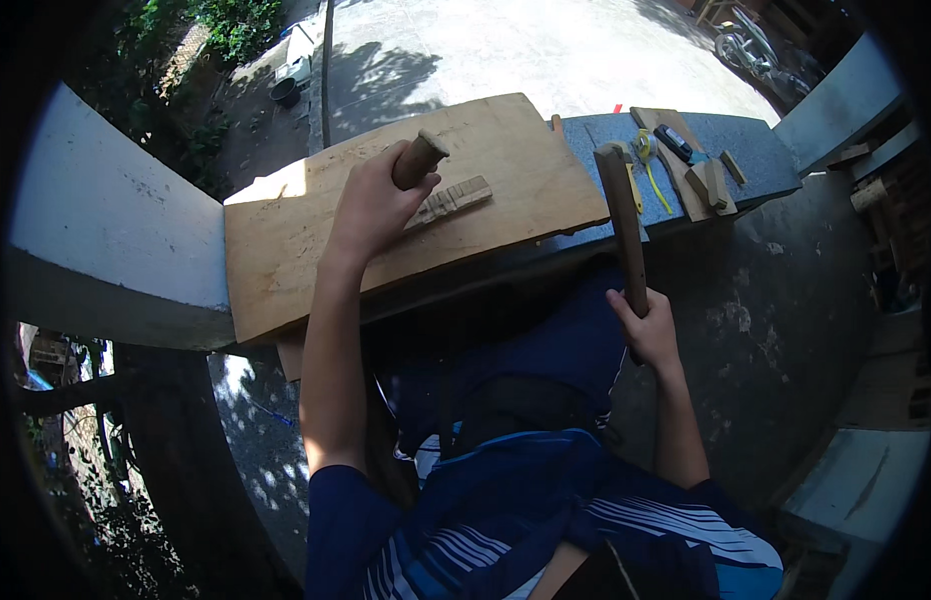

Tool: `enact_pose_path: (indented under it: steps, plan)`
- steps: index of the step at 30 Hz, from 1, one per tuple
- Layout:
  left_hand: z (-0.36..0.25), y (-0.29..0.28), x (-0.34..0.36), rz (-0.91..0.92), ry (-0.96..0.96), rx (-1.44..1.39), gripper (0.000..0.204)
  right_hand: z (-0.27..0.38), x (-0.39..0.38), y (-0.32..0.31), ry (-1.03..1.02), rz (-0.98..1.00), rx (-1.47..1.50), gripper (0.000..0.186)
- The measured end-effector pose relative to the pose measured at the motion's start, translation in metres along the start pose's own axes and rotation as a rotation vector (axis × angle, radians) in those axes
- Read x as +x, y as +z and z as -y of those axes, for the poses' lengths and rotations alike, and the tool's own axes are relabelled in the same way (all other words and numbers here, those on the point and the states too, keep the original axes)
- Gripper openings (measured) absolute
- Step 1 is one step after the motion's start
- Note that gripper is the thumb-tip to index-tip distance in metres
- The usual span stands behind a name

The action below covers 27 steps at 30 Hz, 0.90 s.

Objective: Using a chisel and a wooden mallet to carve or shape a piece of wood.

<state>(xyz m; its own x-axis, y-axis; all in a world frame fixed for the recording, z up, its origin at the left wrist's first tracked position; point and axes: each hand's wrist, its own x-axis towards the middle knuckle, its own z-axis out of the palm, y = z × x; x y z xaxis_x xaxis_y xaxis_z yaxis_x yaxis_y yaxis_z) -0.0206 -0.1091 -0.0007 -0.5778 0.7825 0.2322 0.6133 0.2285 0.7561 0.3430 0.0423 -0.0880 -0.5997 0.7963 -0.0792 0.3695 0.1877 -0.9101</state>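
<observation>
My left hand [378,200] is closed around an upright round wooden handle [422,155], probably of a chisel, its lower end hidden by the hand. It is over a narrow notched wood strip [456,203], which lies on a wide light plywood board [281,260]. My right hand [641,325] grips a long dark wooden stick [624,225] by its lower part, held upright beside the board's right end, its head raised above the hand.
The board rests on a grey speckled counter [766,150] with a yellow tape measure [644,145], a dark blue-handled tool [674,142] and wood pieces [708,182]. White posts [116,220] flank it. Beyond are a bucket [284,93] and a motorbike [746,55].
</observation>
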Motion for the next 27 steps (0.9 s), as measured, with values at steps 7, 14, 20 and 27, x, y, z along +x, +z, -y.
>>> enact_pose_path:
  steps: [7,14,20,27]
  plan:
    - [-0.022,0.031,0.028,0.234,0.009,0.387,0.035,-0.002,-0.013,-0.008,-0.075,0.040,-0.293,0.037]
    - [-0.019,0.034,0.032,0.335,-0.023,0.249,0.035,-0.007,-0.018,-0.016,-0.031,0.048,-0.259,0.040]
    - [-0.018,0.036,0.036,0.383,-0.013,0.254,0.038,0.010,-0.020,-0.025,-0.111,0.024,-0.294,0.035]
    - [-0.022,0.037,0.033,0.355,-0.006,0.287,0.042,0.076,-0.010,-0.099,-0.314,-0.578,0.125,0.022]
